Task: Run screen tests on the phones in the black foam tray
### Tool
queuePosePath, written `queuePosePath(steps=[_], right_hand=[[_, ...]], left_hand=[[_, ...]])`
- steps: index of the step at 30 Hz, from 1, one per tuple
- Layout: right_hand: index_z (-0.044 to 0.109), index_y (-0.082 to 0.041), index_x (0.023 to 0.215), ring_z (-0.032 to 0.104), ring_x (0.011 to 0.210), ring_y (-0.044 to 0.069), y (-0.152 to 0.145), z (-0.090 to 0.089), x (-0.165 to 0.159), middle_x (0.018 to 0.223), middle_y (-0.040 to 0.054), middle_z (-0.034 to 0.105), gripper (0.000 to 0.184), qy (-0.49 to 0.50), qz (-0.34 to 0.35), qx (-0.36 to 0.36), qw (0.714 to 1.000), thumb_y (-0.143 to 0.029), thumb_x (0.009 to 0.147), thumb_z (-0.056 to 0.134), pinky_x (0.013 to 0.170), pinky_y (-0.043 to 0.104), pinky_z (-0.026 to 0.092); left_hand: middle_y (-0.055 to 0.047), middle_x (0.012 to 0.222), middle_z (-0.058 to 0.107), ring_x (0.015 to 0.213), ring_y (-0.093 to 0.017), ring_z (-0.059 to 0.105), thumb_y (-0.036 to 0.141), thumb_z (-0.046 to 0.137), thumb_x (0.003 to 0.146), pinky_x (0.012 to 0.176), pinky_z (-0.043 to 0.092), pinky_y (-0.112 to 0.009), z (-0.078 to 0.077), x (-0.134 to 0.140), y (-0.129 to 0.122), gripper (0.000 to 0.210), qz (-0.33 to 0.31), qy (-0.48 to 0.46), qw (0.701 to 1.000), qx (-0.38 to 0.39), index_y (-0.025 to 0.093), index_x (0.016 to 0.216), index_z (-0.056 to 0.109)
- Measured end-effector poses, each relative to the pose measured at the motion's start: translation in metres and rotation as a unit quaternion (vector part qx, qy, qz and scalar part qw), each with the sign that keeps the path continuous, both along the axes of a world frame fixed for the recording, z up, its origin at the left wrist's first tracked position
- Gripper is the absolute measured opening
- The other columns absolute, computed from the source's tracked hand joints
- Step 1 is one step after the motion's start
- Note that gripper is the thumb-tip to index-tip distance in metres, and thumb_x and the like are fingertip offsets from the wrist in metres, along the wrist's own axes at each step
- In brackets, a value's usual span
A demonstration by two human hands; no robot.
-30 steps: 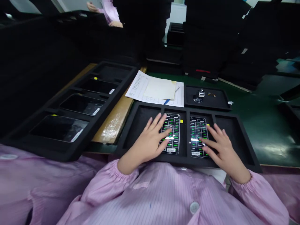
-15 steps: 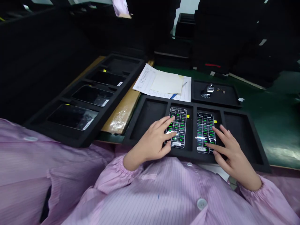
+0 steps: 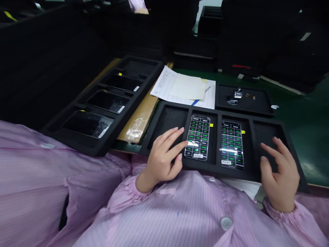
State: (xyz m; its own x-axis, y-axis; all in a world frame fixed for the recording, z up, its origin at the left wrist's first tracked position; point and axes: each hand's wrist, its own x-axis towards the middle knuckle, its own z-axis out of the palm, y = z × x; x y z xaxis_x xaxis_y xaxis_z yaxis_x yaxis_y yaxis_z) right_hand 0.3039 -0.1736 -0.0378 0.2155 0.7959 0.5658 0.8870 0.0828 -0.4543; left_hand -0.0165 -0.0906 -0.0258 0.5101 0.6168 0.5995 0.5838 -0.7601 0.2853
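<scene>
Two lit phones lie side by side in the middle compartments of a black tray [image 3: 219, 115]. The left phone [image 3: 199, 137] and the right phone [image 3: 232, 145] each show a grid of green text and carry a small white label. At the lower left edge of the left phone is my left hand [image 3: 164, 157], fingers spread, its index fingertip at the screen's edge; whether it touches the glass I cannot tell. My right hand [image 3: 281, 171] is open above the tray's right compartment, apart from the right phone, with nothing in it.
Left of me, a second black tray [image 3: 102, 148] holds several dark phones, resting over a brown cardboard box [image 3: 137, 123]. Papers [image 3: 189, 87] with a blue pen [image 3: 195, 102] lie behind. A small tray [image 3: 257, 108] bears a shiny metal object [image 3: 234, 96]. A purple-sleeved person sits at left.
My right hand has moved off the right phone to the right. My left hand has drawn back leftward from the left phone's screen. The view has shifted slightly.
</scene>
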Motion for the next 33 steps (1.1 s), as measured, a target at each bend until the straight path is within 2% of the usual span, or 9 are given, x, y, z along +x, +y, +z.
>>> queuePosePath(steps=[4, 8, 14, 17, 20, 24, 27, 30, 33], right_hand=[[0.067, -0.024, 0.124, 0.051, 0.135, 0.036, 0.000, 0.006, -0.008, 0.146, 0.0083, 0.054, 0.031, 0.009, 0.004, 0.021, 1.000, -0.022, 0.098, 0.051, 0.111, 0.064, 0.040], [0.062, -0.023, 0.132, 0.052, 0.133, 0.034, -0.002, 0.008, -0.014, 0.133, 0.0101, 0.064, 0.036, 0.029, 0.027, 0.027, 0.999, -0.020, 0.098, 0.050, 0.112, 0.062, 0.041], [0.063, -0.023, 0.125, 0.059, 0.126, 0.030, -0.001, 0.007, -0.021, 0.121, 0.0090, 0.070, 0.033, 0.028, 0.128, -0.019, 0.991, -0.016, 0.095, 0.051, 0.110, 0.056, 0.045], [0.064, -0.023, 0.119, 0.060, 0.124, 0.029, 0.005, 0.010, -0.016, 0.117, 0.0089, 0.072, 0.029, 0.016, 0.099, -0.009, 0.995, -0.016, 0.095, 0.050, 0.108, 0.054, 0.047], [0.062, -0.022, 0.122, 0.056, 0.130, 0.030, 0.017, 0.011, -0.009, 0.120, 0.0103, 0.070, 0.030, -0.015, 0.082, -0.056, 0.995, -0.019, 0.095, 0.049, 0.107, 0.055, 0.046], [0.057, -0.016, 0.129, 0.047, 0.139, 0.032, 0.026, 0.007, -0.011, 0.131, 0.0140, 0.065, 0.037, -0.098, 0.141, -0.137, 0.976, -0.018, 0.094, 0.045, 0.115, 0.064, 0.035], [0.061, -0.020, 0.120, 0.057, 0.130, 0.029, 0.018, 0.006, -0.015, 0.119, 0.0095, 0.071, 0.031, -0.108, 0.177, -0.120, 0.971, -0.016, 0.093, 0.047, 0.117, 0.062, 0.034], [0.064, -0.023, 0.112, 0.066, 0.117, 0.026, 0.005, 0.008, -0.014, 0.107, 0.0055, 0.075, 0.027, -0.086, 0.208, -0.081, 0.971, -0.013, 0.092, 0.049, 0.113, 0.057, 0.041], [0.064, -0.021, 0.116, 0.066, 0.117, 0.026, -0.002, 0.010, -0.010, 0.113, 0.0076, 0.073, 0.030, -0.082, 0.191, -0.061, 0.976, -0.012, 0.091, 0.050, 0.112, 0.057, 0.043]], left_hand=[[-0.014, 0.140, 0.061, 0.133, -0.032, 0.053, 0.017, 0.049, 0.084, 0.103, 0.047, -0.051, -0.001, 0.000, 0.000, 0.033, 0.004, 0.004, 1.000, 0.008, 0.017, 0.111, 0.069], [-0.017, 0.138, 0.061, 0.133, -0.034, 0.052, 0.015, 0.051, 0.083, 0.105, 0.046, -0.052, -0.003, 0.000, 0.002, 0.033, 0.001, 0.012, 1.000, 0.014, 0.014, 0.110, 0.070], [-0.016, 0.138, 0.061, 0.131, -0.035, 0.054, 0.015, 0.052, 0.082, 0.105, 0.046, -0.055, -0.005, -0.002, 0.004, 0.035, 0.004, 0.012, 1.000, 0.016, 0.016, 0.113, 0.069], [-0.016, 0.138, 0.061, 0.128, -0.035, 0.055, 0.015, 0.052, 0.083, 0.105, 0.047, -0.055, -0.003, -0.004, 0.007, 0.033, 0.025, 0.013, 1.000, 0.007, 0.017, 0.113, 0.068], [-0.015, 0.143, 0.056, 0.132, -0.035, 0.051, 0.018, 0.051, 0.086, 0.107, 0.044, -0.057, 0.001, 0.002, 0.014, 0.036, 0.041, 0.038, 0.998, -0.027, 0.019, 0.119, 0.066], [-0.021, 0.157, 0.039, 0.144, -0.040, 0.037, 0.024, 0.048, 0.091, 0.106, 0.043, -0.062, 0.004, 0.022, 0.021, 0.047, 0.018, 0.131, 0.988, -0.076, 0.015, 0.136, 0.059], [-0.021, 0.158, 0.038, 0.146, -0.041, 0.034, 0.023, 0.047, 0.092, 0.105, 0.045, -0.061, 0.006, 0.027, 0.020, 0.038, -0.014, 0.156, 0.983, -0.093, 0.015, 0.121, 0.070], [-0.018, 0.152, 0.047, 0.143, -0.038, 0.040, 0.020, 0.048, 0.091, 0.105, 0.046, -0.058, 0.009, 0.019, 0.016, 0.030, -0.049, 0.106, 0.990, -0.080, 0.017, 0.098, 0.077], [-0.020, 0.146, 0.053, 0.140, -0.037, 0.044, 0.017, 0.050, 0.088, 0.106, 0.045, -0.058, 0.011, 0.009, 0.014, 0.028, -0.052, 0.056, 0.996, -0.050, 0.015, 0.097, 0.076]])
